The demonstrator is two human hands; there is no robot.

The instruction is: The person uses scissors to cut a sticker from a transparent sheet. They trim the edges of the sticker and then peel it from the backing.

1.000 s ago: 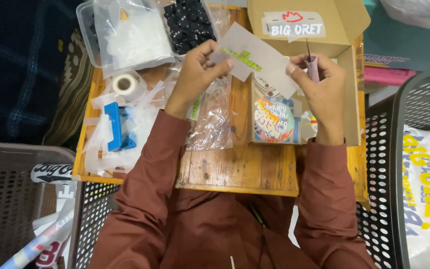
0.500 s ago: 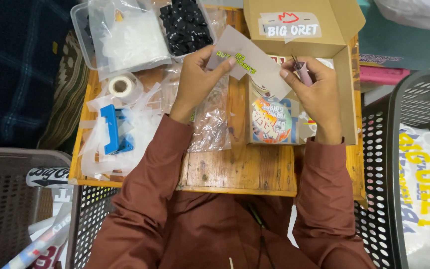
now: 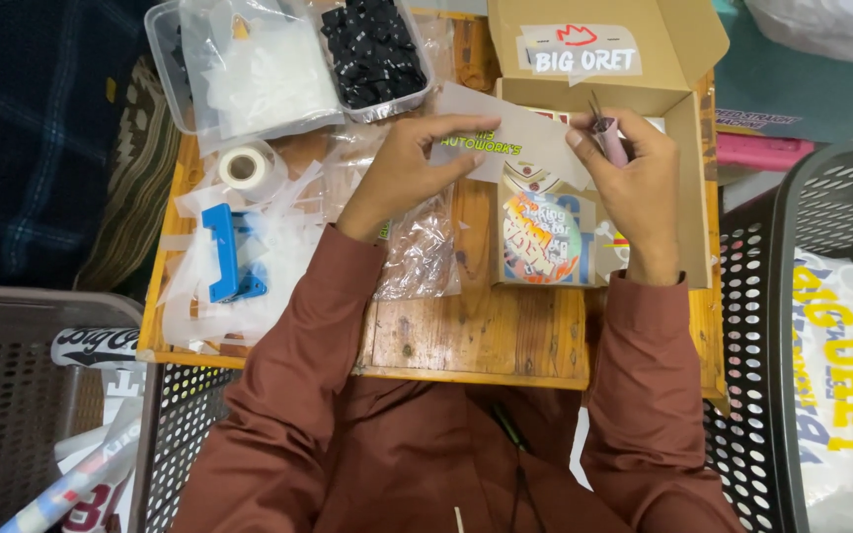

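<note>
Head view: your left hand (image 3: 402, 173) has its fingers stretched nearly flat, pinching the near corner of a white sticker sheet (image 3: 525, 138) that spans the gap to your right. Your right hand (image 3: 634, 173) is closed around a small pinkish tool (image 3: 609, 138), its thin tip sticking up, while its thumb pins the sheet's other end. The sheet hangs over the back half of the wooden table (image 3: 466, 336), just above the open cardboard box (image 3: 688, 148) at the far right corner.

With so light a pinch on the left, the sheet could slip or curl and stick to itself. The tool's tip sits close to the sheet, so a twitch could scratch or tear it. Below, a colourful round sticker (image 3: 542, 240) lies in the box; a dropped sheet might land on it and cling. Crinkled clear bags (image 3: 422, 252) under your left wrist could snag your sleeve and slide toward the near edge.
</note>
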